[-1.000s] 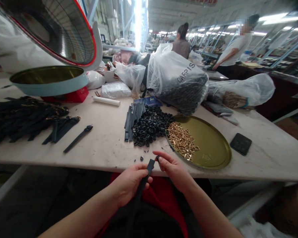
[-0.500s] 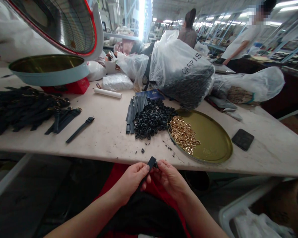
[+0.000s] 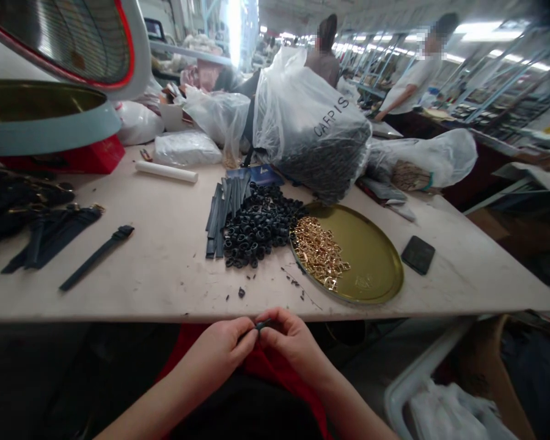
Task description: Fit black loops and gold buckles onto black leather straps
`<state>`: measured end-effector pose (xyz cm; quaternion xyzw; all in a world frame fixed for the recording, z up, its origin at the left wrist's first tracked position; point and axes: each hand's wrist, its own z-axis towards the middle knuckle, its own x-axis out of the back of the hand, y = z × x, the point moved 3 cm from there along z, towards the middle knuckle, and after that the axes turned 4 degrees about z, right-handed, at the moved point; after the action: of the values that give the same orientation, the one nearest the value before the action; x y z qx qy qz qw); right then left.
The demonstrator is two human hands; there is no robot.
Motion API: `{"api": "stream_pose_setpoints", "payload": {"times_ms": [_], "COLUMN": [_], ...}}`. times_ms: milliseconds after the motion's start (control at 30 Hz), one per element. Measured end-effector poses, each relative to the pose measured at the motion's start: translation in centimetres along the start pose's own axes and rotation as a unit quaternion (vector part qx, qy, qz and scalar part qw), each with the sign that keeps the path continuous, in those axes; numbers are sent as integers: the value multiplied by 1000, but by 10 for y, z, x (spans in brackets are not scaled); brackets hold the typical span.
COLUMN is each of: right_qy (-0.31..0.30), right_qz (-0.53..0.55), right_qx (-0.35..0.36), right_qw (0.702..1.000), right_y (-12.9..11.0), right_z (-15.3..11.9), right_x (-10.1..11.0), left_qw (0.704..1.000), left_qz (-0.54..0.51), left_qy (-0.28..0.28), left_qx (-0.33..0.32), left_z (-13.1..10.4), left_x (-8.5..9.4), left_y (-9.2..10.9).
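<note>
Just below the table's front edge, my left hand [image 3: 233,340] and my right hand [image 3: 288,343] meet, both closed in a pinch on a black strap [image 3: 262,326]. Most of the strap is hidden by my fingers; only a short dark piece shows between them. Ahead on the table lies a pile of small black loops [image 3: 261,229], with flat black strips [image 3: 217,223] along its left side. Gold-coloured buckles [image 3: 318,250] are heaped on the left part of a round olive tray [image 3: 376,263]. One finished-looking black strap [image 3: 96,256] with a loop lies alone at left.
More black straps [image 3: 50,238] are piled at far left, near a heater [image 3: 87,43] and a blue basin [image 3: 50,131] on a red base. A white roll [image 3: 166,172], a large plastic bag [image 3: 311,134] and a dark flat square [image 3: 418,254] lie on the table. Two people stand beyond.
My hands have moved slightly down and closer together, and the strap end that stuck up between them is now mostly covered by fingers. The view has turned a little right.
</note>
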<state>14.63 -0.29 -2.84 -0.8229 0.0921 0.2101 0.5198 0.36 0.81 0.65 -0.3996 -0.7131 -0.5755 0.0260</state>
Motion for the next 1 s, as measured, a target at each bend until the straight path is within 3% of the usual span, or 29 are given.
{"api": "stream_pose_setpoints", "payload": {"times_ms": [167, 300, 400, 433, 500, 567, 600, 667, 800, 933, 1000], "right_qy": [-9, -21, 23, 63, 193, 258, 252, 240, 215, 179, 127], "right_qz": [13, 30, -159, -271, -483, -648, -703, -732, -724, -689, -639], "right_qx": [14, 35, 110, 147, 217, 201, 173, 155, 168, 198, 197], "right_qw": [1000, 999, 981, 949, 826, 688, 642, 618, 633, 674, 733], "right_y": [-3, 7, -13, -28, -64, -94, -104, -117, -122, -119, -111], "right_z": [6, 11, 16, 18, 24, 34, 41, 54, 62, 43, 28], "right_x": [1, -3, 17, 29, 59, 84, 93, 105, 108, 87, 67], "left_qw": [990, 992, 992, 992, 989, 982, 979, 976, 983, 983, 976], "left_qz": [-104, -126, -119, -119, -138, -173, -188, -201, -179, -176, -203], "left_qy": [-82, 5, 39, 39, 41, 49, 52, 59, 42, 58, 81], "left_qx": [53, 5, -13, -1, 36, 61, 64, 55, 22, 9, -1], "left_z": [5, 17, 24, 26, 26, 25, 24, 22, 17, 11, 10], "left_x": [-9, -7, 0, 2, 3, 0, -3, -7, -8, -4, -3], "left_y": [-13, -21, -24, -25, -26, -25, -23, -18, -12, -10, -4]}}
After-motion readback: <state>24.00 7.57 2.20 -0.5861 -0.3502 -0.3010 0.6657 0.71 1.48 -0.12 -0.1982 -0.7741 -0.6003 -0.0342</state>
